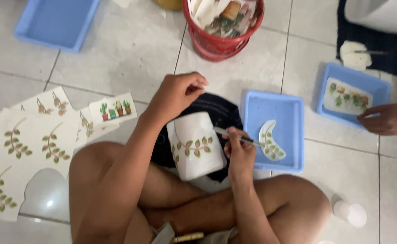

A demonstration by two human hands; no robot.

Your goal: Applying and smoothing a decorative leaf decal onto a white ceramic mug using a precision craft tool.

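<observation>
Two hands: both at the white mug [195,145], frame centre, on a dark cloth [223,110].
Left hand [176,95]: above the mug's top; fingers pinched together.
Right hand [239,151]: just right of the mug; fingers clamped on a thin tool [234,135].
Blue tray [277,110]: right of the mug, holding a leaf decal [270,141].

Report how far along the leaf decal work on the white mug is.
Done: one leafy sprig already sits on the white ceramic mug. In hand: the left hand steadies the mug's rim while the right hand holds a thin tool. Left: a crescent-shaped leaf decal lies in the blue plastic tray.
</observation>
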